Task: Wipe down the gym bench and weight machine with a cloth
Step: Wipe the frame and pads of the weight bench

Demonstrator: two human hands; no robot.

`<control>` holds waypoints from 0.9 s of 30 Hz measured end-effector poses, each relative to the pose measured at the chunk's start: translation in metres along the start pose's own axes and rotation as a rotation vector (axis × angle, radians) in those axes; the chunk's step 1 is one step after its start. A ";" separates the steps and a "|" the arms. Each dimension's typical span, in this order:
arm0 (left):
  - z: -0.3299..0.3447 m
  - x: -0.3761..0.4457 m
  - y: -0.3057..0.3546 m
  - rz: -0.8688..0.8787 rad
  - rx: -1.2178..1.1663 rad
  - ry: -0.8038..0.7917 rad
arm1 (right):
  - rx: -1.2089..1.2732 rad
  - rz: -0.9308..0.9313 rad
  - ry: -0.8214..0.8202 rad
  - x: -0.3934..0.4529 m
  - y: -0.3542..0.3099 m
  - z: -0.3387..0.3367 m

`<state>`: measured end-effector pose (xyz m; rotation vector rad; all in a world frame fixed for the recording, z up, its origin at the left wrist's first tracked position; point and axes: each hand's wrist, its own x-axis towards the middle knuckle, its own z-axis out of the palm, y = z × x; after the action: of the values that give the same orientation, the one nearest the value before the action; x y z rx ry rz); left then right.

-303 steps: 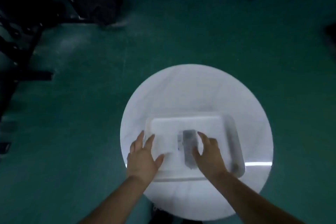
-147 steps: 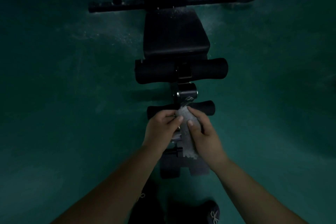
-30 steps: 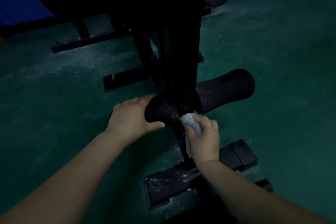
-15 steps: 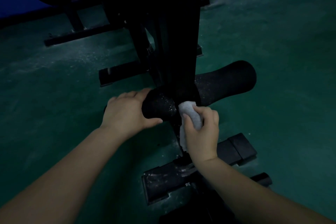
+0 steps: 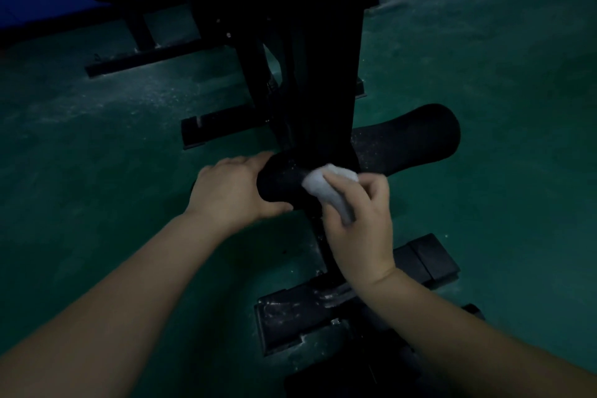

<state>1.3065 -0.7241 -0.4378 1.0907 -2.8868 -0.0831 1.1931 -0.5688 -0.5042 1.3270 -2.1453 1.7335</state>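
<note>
Since the frame half a second back, the cloth (image 5: 329,191) has been carried up and leftward, from the metal post below the rollers onto the inner end of the left foam roller (image 5: 281,182). The view has shifted only slightly. Compared with the frame ten seconds back, the white round table and tray are no longer in view; the work has been moved to the bench.

The right hand (image 5: 358,220) is curled around the bunched cloth, which is pinched between thumb and fingers and pressed against the roller beside the upright frame (image 5: 323,74). The left hand (image 5: 229,191) is wrapped over the outer end of the same roller, thumb beneath, and is judged to be steadying it against turning. The right foam roller (image 5: 416,139) is untouched, and pale dust specks are seen on it near the frame.

The cloth is judged light, soft and easily crumpled; it is best taken in a wad so a firm face is presented. The foam is judged yielding and slightly grippy, and liable to rotate on its bar, so it should be held at its free end. The bench frame is judged stiff and heavy.

Dust is also noted on the base plate (image 5: 300,313) and the green floor (image 5: 484,58). Lighting is poor; finer detail cannot be confirmed.
</note>
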 end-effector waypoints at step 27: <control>0.015 -0.004 0.027 -0.095 0.168 0.156 | -0.352 0.001 -0.027 0.086 0.014 -0.038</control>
<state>1.2910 -0.7009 -0.4510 1.2012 -2.7436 0.2343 1.1135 -0.5857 -0.4539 1.2566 -2.3258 1.2624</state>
